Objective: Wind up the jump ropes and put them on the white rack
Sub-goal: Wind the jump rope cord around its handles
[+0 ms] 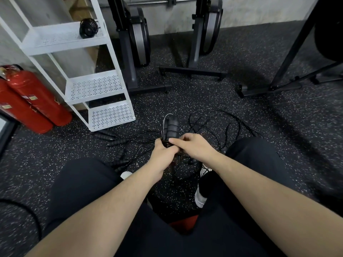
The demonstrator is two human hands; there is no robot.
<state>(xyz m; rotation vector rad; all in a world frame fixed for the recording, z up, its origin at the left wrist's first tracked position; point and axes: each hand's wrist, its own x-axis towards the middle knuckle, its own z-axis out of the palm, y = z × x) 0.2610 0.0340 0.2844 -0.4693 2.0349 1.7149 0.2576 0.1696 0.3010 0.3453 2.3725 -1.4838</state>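
Crouched on the speckled gym floor [241, 112], a person grips a jump rope's paired handles [170, 127] in the left hand [164, 153] while the right hand [193, 145] pinches cord around them. Loose cord [219, 123] trails into other ropes [118, 140] underfoot; a snag there could likely drag the coil apart. One wound rope [88, 27] sits on the white rack [96, 86].

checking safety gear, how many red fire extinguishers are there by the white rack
2: one red extinguisher stands beside the white rack, the other against its left side. More may be hidden outside the frame.
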